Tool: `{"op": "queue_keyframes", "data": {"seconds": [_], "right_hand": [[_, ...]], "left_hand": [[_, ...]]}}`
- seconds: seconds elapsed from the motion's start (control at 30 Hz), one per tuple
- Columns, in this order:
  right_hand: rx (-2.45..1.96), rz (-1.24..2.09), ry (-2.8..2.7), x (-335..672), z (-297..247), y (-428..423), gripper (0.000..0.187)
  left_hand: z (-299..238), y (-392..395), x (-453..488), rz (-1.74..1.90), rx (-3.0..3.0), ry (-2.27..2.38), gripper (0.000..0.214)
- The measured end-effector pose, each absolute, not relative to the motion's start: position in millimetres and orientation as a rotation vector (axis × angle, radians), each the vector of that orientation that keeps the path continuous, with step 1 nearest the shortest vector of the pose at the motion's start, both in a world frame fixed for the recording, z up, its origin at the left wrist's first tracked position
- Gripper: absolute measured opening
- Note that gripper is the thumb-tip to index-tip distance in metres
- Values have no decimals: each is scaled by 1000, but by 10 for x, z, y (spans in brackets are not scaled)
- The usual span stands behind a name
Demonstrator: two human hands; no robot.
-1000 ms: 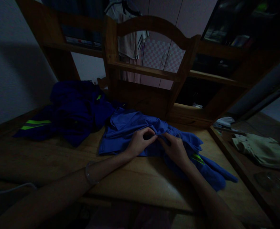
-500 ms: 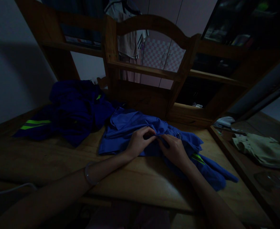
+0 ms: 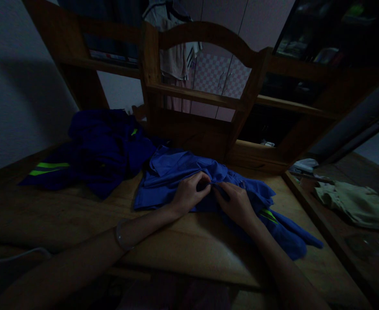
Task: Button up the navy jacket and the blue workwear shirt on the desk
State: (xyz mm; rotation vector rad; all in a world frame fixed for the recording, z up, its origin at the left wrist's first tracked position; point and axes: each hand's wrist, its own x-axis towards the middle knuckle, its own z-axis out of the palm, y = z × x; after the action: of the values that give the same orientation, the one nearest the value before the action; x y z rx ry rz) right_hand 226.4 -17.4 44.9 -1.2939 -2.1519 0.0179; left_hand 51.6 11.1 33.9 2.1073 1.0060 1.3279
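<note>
A blue garment [image 3: 163, 185], its kind not quite clear but looking like a work jacket or shirt, lies spread across the wooden desk. A sleeve-like part with a neon-yellow stripe reaches to the right. My left hand [image 3: 191, 189] pinches a fold at the garment's near middle, thumb and forefinger together. Right beside it, my right hand [image 3: 234, 200] grips the same edge, fingers curled. The fingertips of both hands almost meet. What exactly lies between them is too small and dark to make out. A bracelet circles my left wrist.
A heap of dark blue clothing [image 3: 102, 146] with neon stripes sits at the left by the wall. Wooden shelving [image 3: 195, 92] rises behind the desk [image 3: 189, 245]. Folded pale cloth [image 3: 350, 200] lies on a surface to the right. A white cable [image 3: 18, 256] runs at lower left.
Hardly anything differs. Both hands keep their pinch on the blue garment, with only a slight shift of the fingers; the view has moved very slightly.
</note>
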Motion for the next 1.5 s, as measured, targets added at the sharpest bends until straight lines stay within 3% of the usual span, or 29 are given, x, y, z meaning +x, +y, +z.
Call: {"op": "queue_keyframes", "data": {"seconds": [0.57, 0.8, 1.23, 1.5], "right_hand": [[-1302, 29, -2131, 2287, 412, -176, 22], [-1297, 8, -2156, 2268, 405, -174, 32], [-1343, 77, -1557, 2379, 711, -257, 15], [-1232, 434, -1484, 2471, 674, -179, 22]], "left_hand": [[297, 149, 509, 1267, 2019, 917, 20], [318, 137, 516, 1238, 2044, 892, 27], [379, 33, 536, 1185, 2245, 980, 8], [382, -34, 559, 1091, 2376, 792, 20]]}}
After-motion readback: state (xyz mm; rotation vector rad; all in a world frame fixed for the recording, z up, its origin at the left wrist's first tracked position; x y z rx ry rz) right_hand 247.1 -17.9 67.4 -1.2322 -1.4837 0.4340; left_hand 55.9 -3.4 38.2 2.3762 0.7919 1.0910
